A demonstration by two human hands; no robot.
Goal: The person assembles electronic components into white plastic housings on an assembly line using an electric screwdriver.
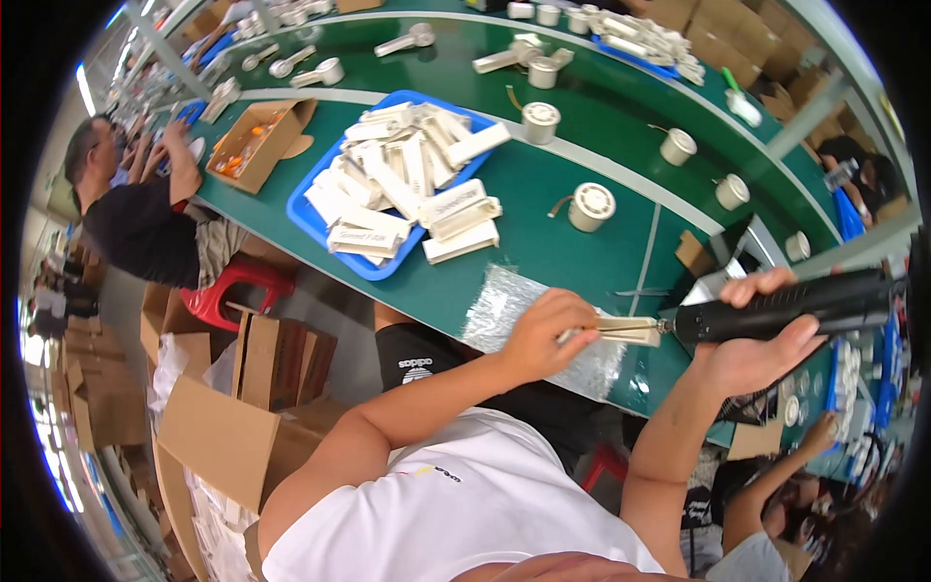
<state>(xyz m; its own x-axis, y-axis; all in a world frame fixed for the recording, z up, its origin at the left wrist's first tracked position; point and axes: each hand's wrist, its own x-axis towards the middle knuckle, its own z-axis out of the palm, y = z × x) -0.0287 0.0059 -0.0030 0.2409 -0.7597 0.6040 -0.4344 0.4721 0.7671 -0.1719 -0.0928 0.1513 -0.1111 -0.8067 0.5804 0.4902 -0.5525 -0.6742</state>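
Observation:
My left hand (pixel 545 335) is closed on one end of a long white plastic housing (pixel 632 331), held over a sheet of bubble wrap (pixel 493 308). In my right hand (pixel 742 361) lies a black electric screwdriver (pixel 790 308), pointing left. Its tip meets or nearly meets the housing's right end; whether it touches a screw is too small to tell. Beyond my left hand, a blue tray (pixel 376 274) holds a heap of similar white housings (pixel 388 175). A few housings (pixel 461 242) rest over and beside the tray's right edge.
A round white motor-like part (pixel 592 207) stands on the green table (pixel 543 257), with more along the belt (pixel 621 126) behind. An open carton (pixel 257 145) of orange pieces sits far left. A co-worker (pixel 136 213) sits left, near a red stool (pixel 233 291). Cartons (pixel 218 427) crowd the floor.

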